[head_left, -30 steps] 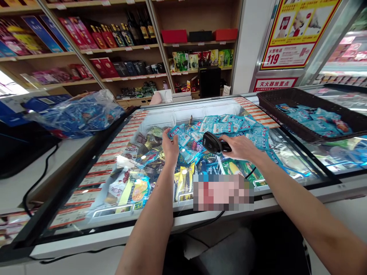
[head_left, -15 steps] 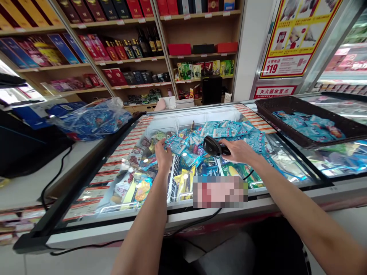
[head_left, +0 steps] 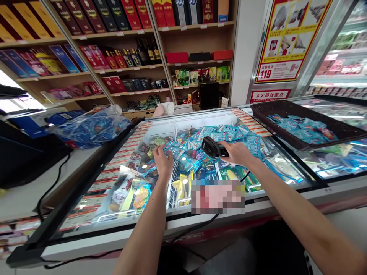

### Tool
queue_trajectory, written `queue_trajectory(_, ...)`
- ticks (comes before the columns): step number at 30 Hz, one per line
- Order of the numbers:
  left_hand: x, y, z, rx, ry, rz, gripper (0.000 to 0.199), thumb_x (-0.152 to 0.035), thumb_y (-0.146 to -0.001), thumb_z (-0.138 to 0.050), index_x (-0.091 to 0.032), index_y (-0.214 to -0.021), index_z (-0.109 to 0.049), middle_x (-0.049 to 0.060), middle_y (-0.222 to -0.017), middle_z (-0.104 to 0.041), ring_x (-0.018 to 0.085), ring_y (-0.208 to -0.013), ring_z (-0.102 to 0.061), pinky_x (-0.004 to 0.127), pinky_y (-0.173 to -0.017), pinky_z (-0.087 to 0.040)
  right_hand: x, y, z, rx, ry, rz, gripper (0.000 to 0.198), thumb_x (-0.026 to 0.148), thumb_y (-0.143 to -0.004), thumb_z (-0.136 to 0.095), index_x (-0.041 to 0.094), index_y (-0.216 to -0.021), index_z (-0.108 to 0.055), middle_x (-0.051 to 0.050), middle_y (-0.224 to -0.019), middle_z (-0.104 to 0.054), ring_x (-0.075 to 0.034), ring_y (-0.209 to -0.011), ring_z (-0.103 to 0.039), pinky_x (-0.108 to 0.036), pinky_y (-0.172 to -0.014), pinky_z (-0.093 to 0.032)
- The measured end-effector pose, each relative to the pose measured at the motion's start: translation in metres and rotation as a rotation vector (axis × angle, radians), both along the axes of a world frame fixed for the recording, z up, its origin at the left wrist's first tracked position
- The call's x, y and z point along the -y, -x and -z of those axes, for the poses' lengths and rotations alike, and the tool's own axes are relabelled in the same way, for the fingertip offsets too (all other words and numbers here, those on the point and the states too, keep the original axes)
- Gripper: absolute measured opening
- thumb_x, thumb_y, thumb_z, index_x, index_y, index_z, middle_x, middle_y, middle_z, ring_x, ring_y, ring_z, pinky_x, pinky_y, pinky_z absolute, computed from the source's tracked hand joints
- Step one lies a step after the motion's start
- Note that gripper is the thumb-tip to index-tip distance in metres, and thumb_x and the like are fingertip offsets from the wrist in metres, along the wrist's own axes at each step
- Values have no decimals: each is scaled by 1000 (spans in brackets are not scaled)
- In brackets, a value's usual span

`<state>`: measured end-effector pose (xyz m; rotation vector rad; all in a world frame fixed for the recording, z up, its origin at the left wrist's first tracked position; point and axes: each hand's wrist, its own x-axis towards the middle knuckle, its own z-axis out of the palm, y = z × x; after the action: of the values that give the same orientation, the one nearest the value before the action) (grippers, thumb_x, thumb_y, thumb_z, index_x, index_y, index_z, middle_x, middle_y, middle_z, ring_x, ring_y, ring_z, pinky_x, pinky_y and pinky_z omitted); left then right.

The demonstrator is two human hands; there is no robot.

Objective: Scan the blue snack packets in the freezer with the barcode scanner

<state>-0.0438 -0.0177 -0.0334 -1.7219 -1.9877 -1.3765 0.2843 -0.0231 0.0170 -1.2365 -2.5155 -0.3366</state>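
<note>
In the head view, my right hand (head_left: 236, 153) grips the handle of a black barcode scanner (head_left: 210, 147), its head tilted to the left over the freezer. Its cable runs down past my wrist. My left hand (head_left: 163, 164) is at the left end of a spread of blue snack packets (head_left: 226, 133), fingers apart and curved beside the nearest packet (head_left: 174, 148). No packet shows clearly between its fingers. The packets lie on the glass top of a chest freezer (head_left: 114, 236), above wire baskets of colourful wrapped goods. A blurred patch covers something near the front edge.
A dark brown tray (head_left: 301, 143) with more blue packets rests on the freezer to the right. At left, a clear plastic bag (head_left: 91, 128) of blue packets sits on a counter near a black cable (head_left: 54, 187). Shelves (head_left: 137, 68) of boxes and bottles stand behind.
My left hand has drawn slightly away from the packet at its fingertips, with its fingers spread wider. My right hand keeps the scanner in nearly the same place. The view has tilted slightly upward.
</note>
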Motion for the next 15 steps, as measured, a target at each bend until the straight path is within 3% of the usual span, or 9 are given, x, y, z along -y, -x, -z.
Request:
queue_trajectory(11,-3,0,2,43,-19,25,40,-25,-77,-50,-16,-117,-47,15,-117,-45,28,-119,-42,42,-101,-37,10,-68,-10,216,-26,59,53,42,-81,-50,16,-126,-44,-9,-83,-69,-23,-70,-63,-27,-54,-25)
queue_trajectory(15,-2,-2,-1,48,-11,46,41,-24,-78,-48,-15,-117,-47,16,-117,-46,29,-117,-43,43,-98,-38,12,-72,-17,185,-47,55,52,43,-81,-49,17,-126,-43,-8,-84,-69,-22,-68,-62,-27,-55,-25)
